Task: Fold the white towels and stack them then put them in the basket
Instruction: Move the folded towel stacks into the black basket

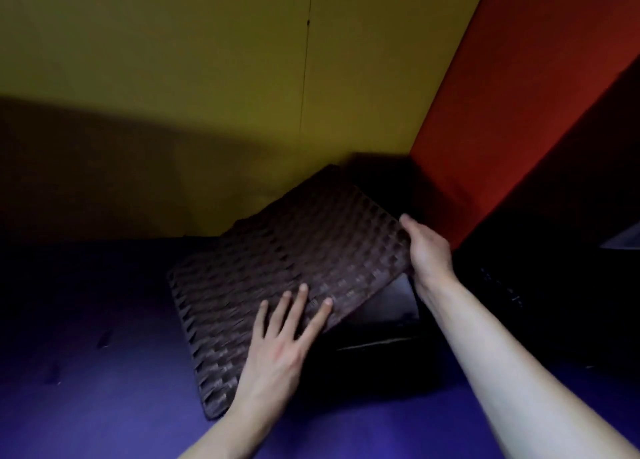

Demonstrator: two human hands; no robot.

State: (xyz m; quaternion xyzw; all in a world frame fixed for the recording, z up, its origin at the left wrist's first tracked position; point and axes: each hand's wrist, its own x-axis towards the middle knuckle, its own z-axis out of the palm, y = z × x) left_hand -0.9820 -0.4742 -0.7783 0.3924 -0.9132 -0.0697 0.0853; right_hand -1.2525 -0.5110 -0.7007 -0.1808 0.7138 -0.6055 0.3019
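The left hand (277, 347) is lying flat, fingers straight and spread, pressing on the near part of a dark woven lid (287, 271). The right hand (427, 250) is gripping the lid's right corner, thumb on top and fingers curled beneath. The lid is sitting tilted and askew over the dark basket (381, 341), leaving its near right corner uncovered; something pale is showing in that gap, too dim to tell. The basket is standing on a purple surface (104, 406), tucked into the corner where a yellow wall (173, 77) is meeting a red wall (519, 77). Heavy shadow is covering the right side.
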